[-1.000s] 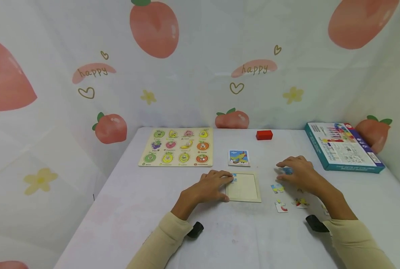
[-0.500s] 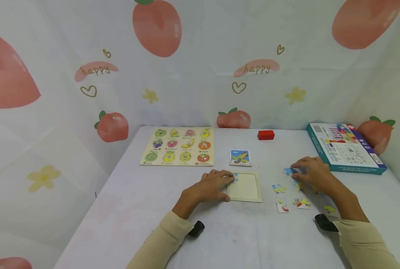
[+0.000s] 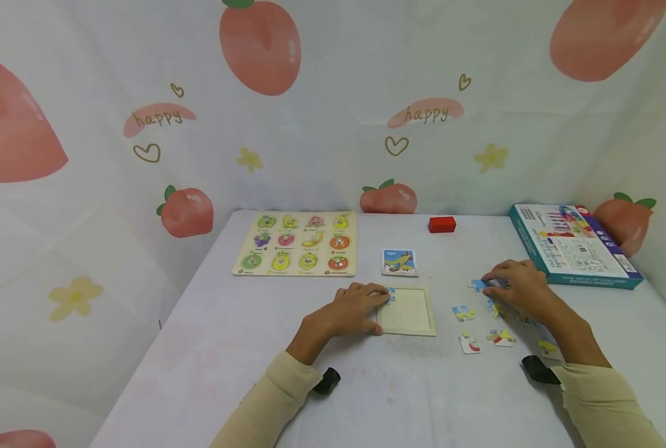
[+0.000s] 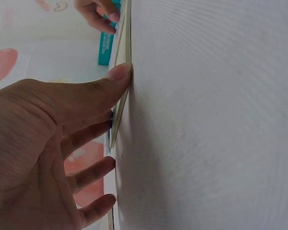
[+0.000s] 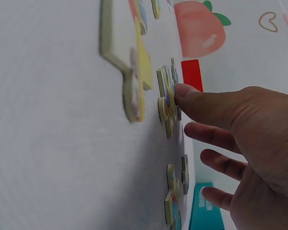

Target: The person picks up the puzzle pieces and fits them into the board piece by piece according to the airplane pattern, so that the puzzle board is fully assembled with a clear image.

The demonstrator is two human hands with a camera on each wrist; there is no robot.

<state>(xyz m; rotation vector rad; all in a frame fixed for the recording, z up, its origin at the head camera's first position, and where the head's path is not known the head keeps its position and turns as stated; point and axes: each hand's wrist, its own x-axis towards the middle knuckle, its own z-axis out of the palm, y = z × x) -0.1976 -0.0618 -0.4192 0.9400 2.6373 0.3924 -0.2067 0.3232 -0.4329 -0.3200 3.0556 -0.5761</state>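
Observation:
In the head view, my left hand (image 3: 348, 314) lies at the left side of a square wooden puzzle tray (image 3: 408, 317). Its thumb touches the tray's near left corner, while a fingertip rests by a small blue jigsaw piece (image 3: 392, 297) in the upper left corner. To the right, my right hand (image 3: 518, 289) has thumb and index finger at a blue jigsaw piece (image 3: 476, 285), seemingly pinching its right end. The right wrist view shows the thumb tip close behind a blue-and-yellow piece (image 5: 166, 93); the index finger is hidden there.
Several loose pieces, including a yellow-and-blue piece (image 3: 464, 313) and a red-and-white piece (image 3: 469, 343), lie nearby. Behind the tray is an airplane picture card (image 3: 398, 262). A fruit board (image 3: 298, 244), red block (image 3: 441, 224) and teal-edged box (image 3: 576, 246) stand farther back.
My right hand has moved slightly right and down onto the loose pieces, then stayed nearly still over the last half second. My left hand has kept its place at the tray.

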